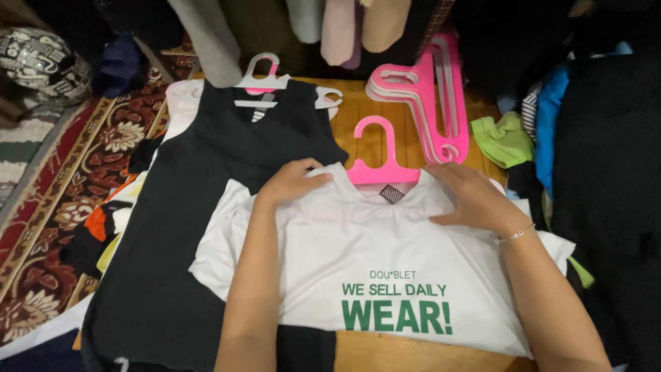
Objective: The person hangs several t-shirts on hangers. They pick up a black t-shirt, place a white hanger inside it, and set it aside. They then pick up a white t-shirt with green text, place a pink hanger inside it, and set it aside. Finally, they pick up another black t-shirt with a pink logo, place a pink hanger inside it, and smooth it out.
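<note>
Head view looks down on a white tee (385, 275) lying flat on a wooden board (385, 124), its neck threaded over a pink hanger (381, 165) whose hook points away from the person. The left hand (292, 180) pinches the cloth at one shoulder seam; the right hand (471, 196) rests curled on the other shoulder, fingers pressing the fabric, though whether it truly grips is hard to say from here. The tee looks light, soft and limp, likely cotton knit with green print, so it would sag unless held at both shoulders or by the hanger hook. Beside it lies a black vest (206, 227) on a white hanger (265, 83), matte and floppy. Stiff plastic spare hangers (427, 103) stack beyond.
</note>
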